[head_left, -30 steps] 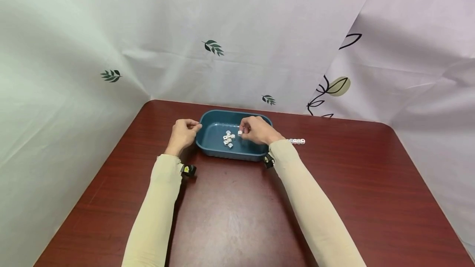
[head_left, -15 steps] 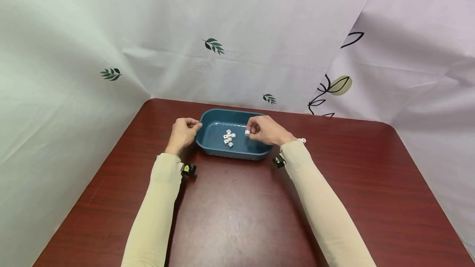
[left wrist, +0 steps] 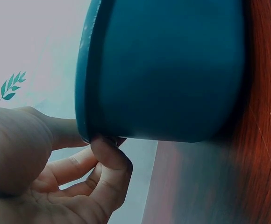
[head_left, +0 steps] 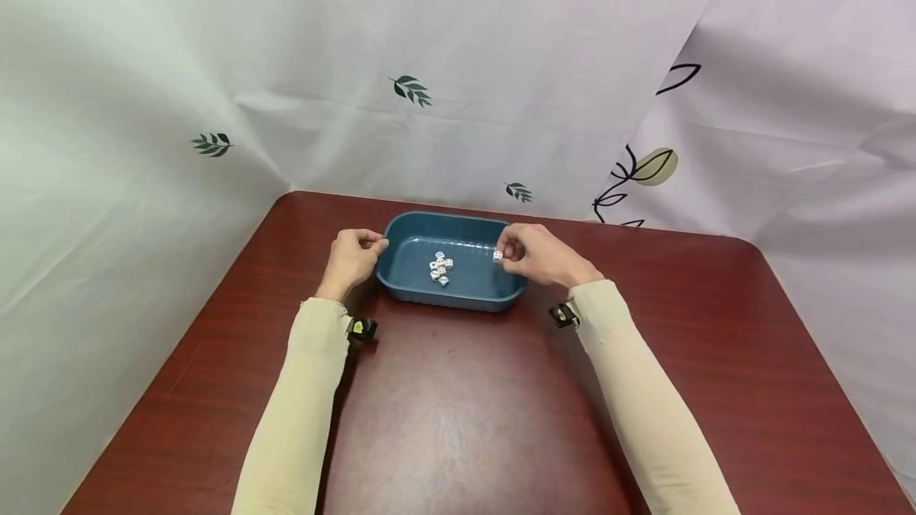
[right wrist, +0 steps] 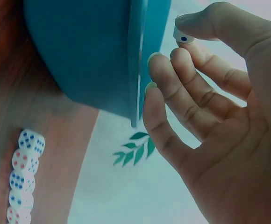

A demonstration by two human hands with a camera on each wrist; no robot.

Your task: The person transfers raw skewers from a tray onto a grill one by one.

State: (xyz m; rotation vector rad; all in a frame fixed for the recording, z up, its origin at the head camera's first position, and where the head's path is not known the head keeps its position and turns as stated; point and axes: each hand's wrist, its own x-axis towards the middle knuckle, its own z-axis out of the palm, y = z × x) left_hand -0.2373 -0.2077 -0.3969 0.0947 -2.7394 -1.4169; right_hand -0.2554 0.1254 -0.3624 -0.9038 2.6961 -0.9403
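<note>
Right hand pinches one die over tray, 3 o'clock rim; left hand grips 9 o'clock rim.

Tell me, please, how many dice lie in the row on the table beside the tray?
5: a line of dice on the table by the blue tray, seen from the right wrist; the picture edge may hide more.

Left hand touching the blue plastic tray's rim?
Touching. The left wrist view shows the left hand with thumb and fingertips pinching the rim of the blue plastic tray.
</note>
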